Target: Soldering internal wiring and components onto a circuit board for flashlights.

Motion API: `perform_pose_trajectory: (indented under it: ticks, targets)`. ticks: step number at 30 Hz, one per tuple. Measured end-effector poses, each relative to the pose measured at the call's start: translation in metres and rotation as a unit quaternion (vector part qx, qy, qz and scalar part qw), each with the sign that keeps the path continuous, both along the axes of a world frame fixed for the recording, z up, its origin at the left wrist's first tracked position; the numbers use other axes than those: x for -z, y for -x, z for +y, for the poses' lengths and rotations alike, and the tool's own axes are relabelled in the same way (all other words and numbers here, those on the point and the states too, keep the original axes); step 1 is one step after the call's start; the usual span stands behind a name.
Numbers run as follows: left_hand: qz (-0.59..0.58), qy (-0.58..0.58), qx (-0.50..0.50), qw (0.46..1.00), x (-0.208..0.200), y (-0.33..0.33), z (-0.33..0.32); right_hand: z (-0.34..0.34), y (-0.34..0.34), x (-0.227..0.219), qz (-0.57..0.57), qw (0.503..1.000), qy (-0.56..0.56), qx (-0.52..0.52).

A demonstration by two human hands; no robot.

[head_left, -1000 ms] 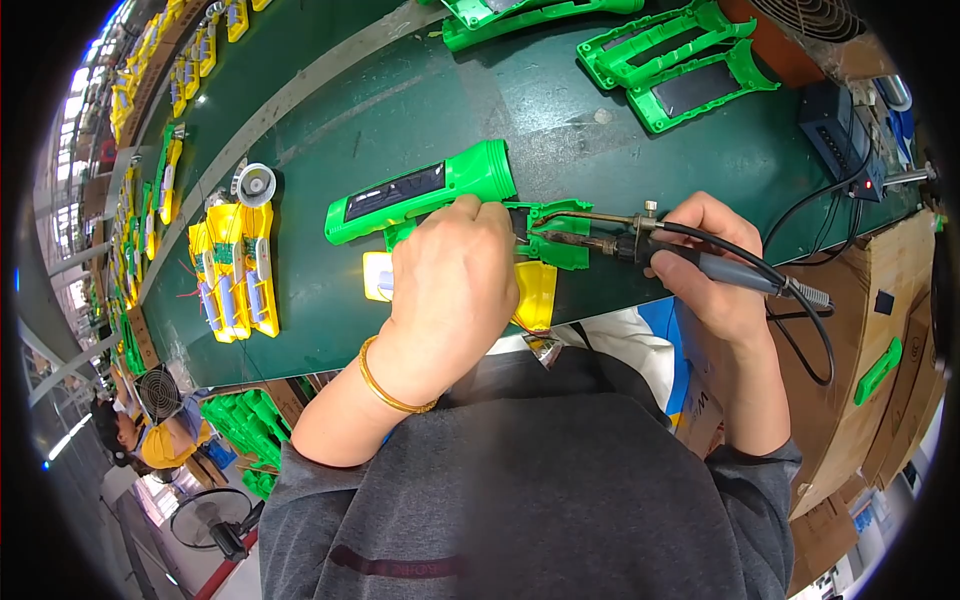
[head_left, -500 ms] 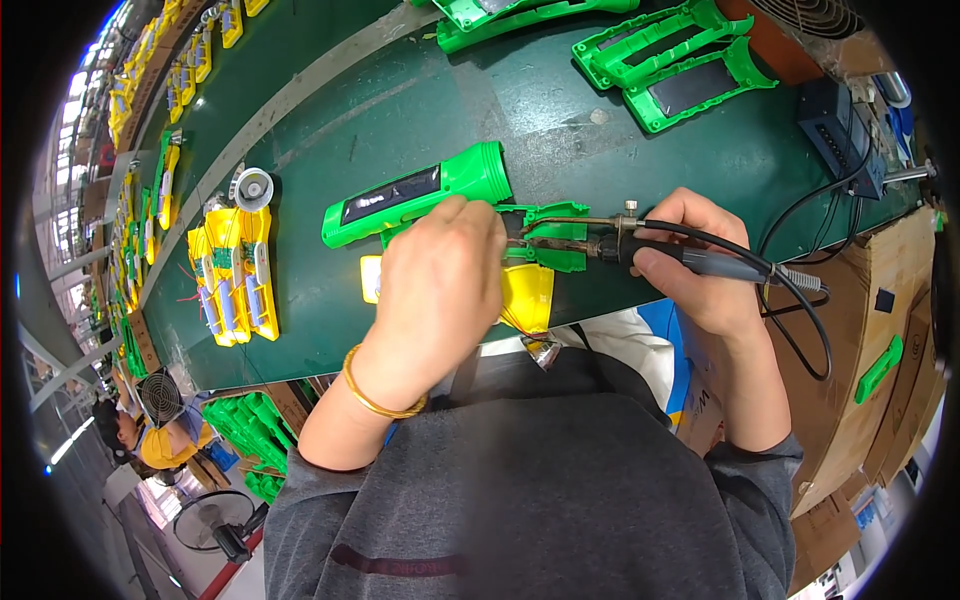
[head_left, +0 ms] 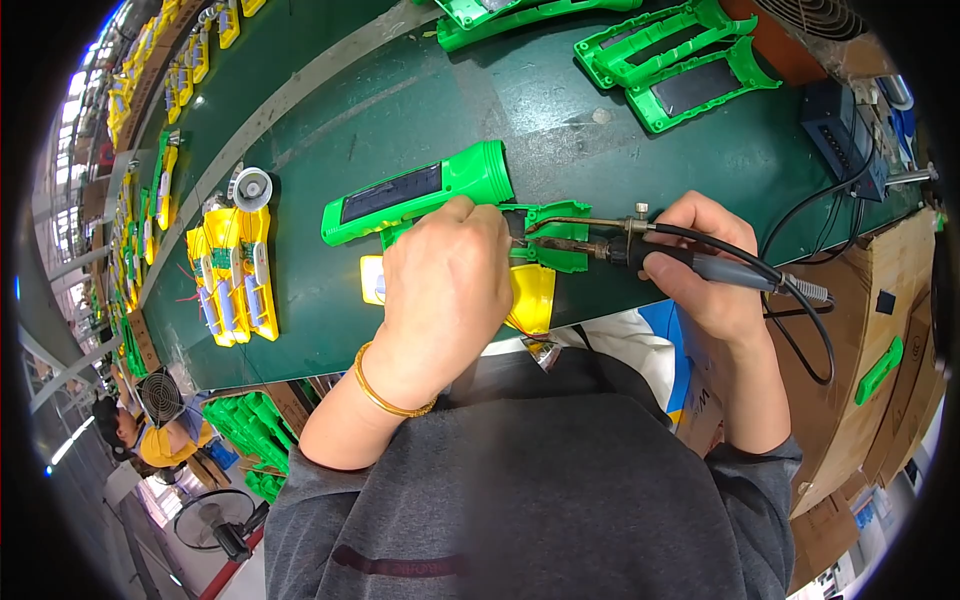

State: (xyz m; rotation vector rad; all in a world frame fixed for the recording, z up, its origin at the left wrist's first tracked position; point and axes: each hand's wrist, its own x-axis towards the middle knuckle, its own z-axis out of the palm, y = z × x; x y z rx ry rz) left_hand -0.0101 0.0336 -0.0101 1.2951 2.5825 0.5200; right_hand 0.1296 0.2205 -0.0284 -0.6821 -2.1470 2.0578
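My left hand (head_left: 445, 275) is closed over an open green flashlight half-shell (head_left: 572, 262), fingertips curled down and out of sight. What they pinch is hidden beneath the hand. My right hand (head_left: 725, 312) grips a soldering iron (head_left: 722, 268) with a thin metal feed tube (head_left: 570, 221) clamped alongside it. The iron's tip points left, over the half-shell close to my left fingers. Just beyond my left hand lies a green flashlight shell (head_left: 478, 178) with a dark panel. A yellow plastic part (head_left: 533, 300) sits partly under the left hand, on the near side.
Yellow battery holders (head_left: 232, 275) with a round lamp head (head_left: 251, 188) lie to the left. More green shells (head_left: 690, 85) rest at the far side. A blue control box (head_left: 842, 140) with black cables stands at right. Cardboard boxes (head_left: 840, 370) are beside the green table (head_left: 330, 320).
The soldering iron and my right hand have shifted slightly to the right. My left hand has moved slightly to the right too, staying over the half-shell.
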Motion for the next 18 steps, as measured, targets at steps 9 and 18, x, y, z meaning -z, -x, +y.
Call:
perform_pose_trajectory:
  ticks: [9,18]
  targets:
    - [0.003,0.003,-0.003,1.0,0.0,-0.001,0.001,-0.002,0.002,-0.001,-0.018,1.0,0.007,-0.015]
    - [-0.004,0.006,-0.009,1.0,-0.001,0.0,0.0,0.011,-0.013,-0.009,0.039,0.99,0.117,0.064]
